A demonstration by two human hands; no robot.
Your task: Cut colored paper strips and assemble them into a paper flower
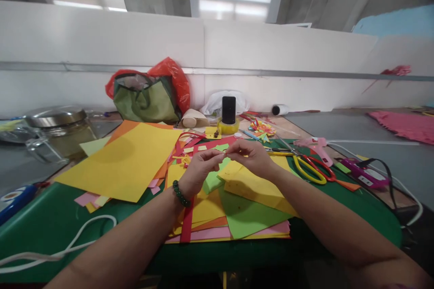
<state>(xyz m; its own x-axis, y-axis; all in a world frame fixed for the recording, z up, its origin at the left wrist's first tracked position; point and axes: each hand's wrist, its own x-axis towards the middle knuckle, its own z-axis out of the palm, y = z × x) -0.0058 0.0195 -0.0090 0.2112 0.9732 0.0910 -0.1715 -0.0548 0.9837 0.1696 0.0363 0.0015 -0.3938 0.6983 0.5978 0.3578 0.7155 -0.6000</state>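
Observation:
My left hand [200, 169], with a dark green bead bracelet at the wrist, and my right hand [252, 158] meet above a stack of coloured paper sheets [237, 216]. Both hands pinch a small pale scrap [224, 155] between fingertips; it is too small to name. A folded yellow paper [254, 185] lies under my right wrist. A red paper strip [187, 221] runs down beside my left wrist.
A large yellow sheet [125, 162] lies at the left on the green table cover [50, 221]. Yellow-handled scissors [307, 167], red-handled scissors [322, 169] and a pink glue gun [315, 146] sit right. A glass jar [64, 133], a green bag [145, 99], a phone on tape [228, 113] stand behind. A white cord [68, 246] crosses the front left.

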